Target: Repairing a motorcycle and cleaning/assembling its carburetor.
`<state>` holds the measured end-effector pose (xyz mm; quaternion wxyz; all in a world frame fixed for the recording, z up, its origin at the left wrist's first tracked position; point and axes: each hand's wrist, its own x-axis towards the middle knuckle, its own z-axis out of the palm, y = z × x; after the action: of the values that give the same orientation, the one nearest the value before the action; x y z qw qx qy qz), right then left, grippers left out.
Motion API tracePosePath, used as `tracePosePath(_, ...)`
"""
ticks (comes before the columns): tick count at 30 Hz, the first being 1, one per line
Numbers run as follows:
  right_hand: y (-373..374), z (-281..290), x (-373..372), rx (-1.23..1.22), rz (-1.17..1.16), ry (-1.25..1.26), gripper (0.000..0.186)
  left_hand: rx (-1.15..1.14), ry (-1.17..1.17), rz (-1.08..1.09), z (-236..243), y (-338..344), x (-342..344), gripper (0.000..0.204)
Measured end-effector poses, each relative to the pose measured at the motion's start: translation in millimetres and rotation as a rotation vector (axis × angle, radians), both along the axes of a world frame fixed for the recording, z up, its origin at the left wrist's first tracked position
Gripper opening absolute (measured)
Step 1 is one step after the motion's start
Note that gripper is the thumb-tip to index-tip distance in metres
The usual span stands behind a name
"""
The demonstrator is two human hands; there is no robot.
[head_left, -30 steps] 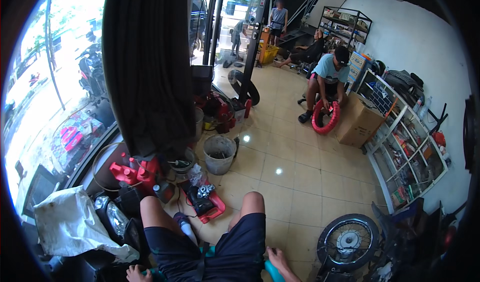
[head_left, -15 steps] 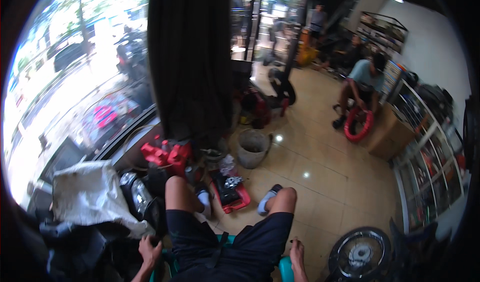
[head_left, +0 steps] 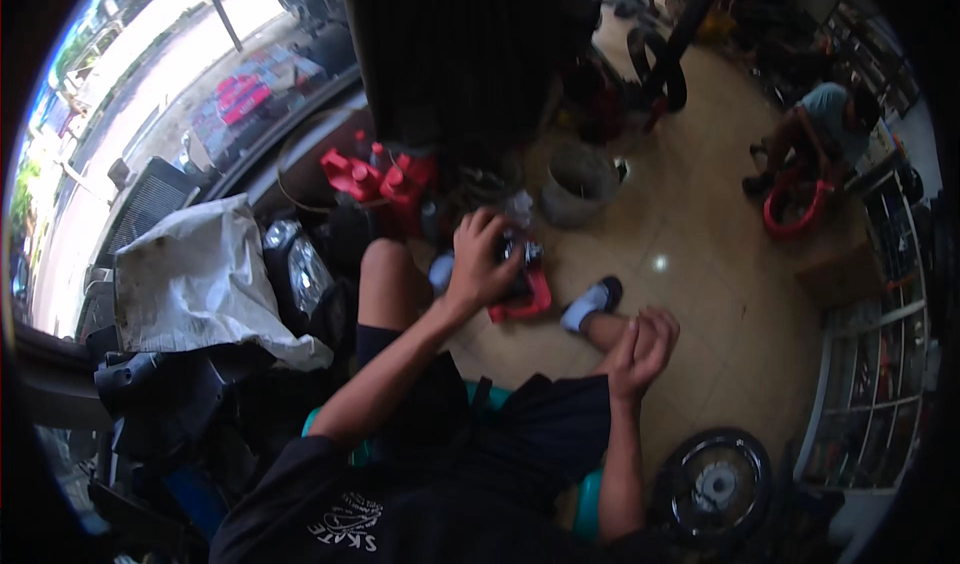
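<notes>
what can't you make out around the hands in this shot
- Head view: the dark metal part in the shallow red plastic tray is mostly covered by the left hand; its kind is unclear.
- The right hand is motion-blurred; whether it holds anything is unclear.
- The black spoked wheel is dim, its detail unreadable.

The tiled floor (head_left: 690,294) carries a red tray (head_left: 520,299), bucket (head_left: 578,182) and wheel (head_left: 715,484).

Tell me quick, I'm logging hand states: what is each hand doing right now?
Left hand: fingers curled over a dark part on the red tray; a firm grip cannot be told.
Right hand: empty, fingers loosely curled above the knee.
</notes>
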<state>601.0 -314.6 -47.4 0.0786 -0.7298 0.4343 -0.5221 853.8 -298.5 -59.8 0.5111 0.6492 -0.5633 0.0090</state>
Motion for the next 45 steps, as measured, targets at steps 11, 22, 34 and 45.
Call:
tracePosePath(11, -135.1, -149.1, 116.9, 0.677, 0.534, 0.290, 0.017, 0.163, -0.089, -0.088, -71.8, -111.9, 47.1, 0.022)
tracePosePath(22, -166.1, -352.7, 189.9, 0.954, 0.391, 1.041, 0.037, 0.215, -0.055, -0.323, -65.6, -109.7, -2.2, 0.022)
tracePosePath(34, -162.1, -378.8, 300.9, 0.846, 0.111, 1.033, 0.046, 0.361, -0.122, -0.518, -54.6, -127.4, -1.9, 0.019)
tracePosePath(45, -182.8, -396.0, 304.2, 1.145, -0.057, 0.732, 0.069, 0.426, -0.142, -0.408, -59.7, -130.3, 18.5, 0.020)
